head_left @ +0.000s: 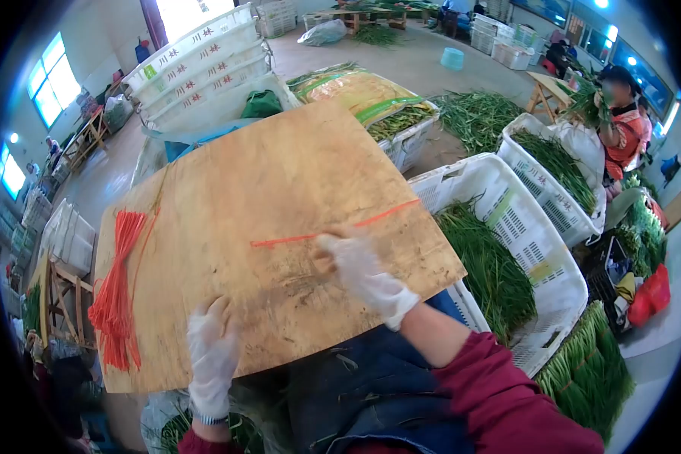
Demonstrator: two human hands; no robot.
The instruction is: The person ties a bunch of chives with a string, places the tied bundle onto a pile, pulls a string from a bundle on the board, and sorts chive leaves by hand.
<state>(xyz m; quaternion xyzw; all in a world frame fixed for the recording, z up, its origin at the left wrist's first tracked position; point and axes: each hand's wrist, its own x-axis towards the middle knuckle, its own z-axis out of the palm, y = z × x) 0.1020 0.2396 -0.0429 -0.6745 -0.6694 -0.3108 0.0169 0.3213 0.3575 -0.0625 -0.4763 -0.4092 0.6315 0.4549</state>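
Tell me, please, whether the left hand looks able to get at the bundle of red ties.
Probably yes: the left hand is close beside the red ties, with only bare board visible between them.

I wear wrinkled, filmy gloves point(363, 268); strip point(386, 214) and crate point(558, 284) look plastic; my bench point(227, 181) is scuffed, matt wood.

My camera shows me stacked white crates point(193, 72), a pale turquoise tub point(452, 60) on the floor point(408, 57), a bright window point(55, 78), and a person in orange point(626, 136).
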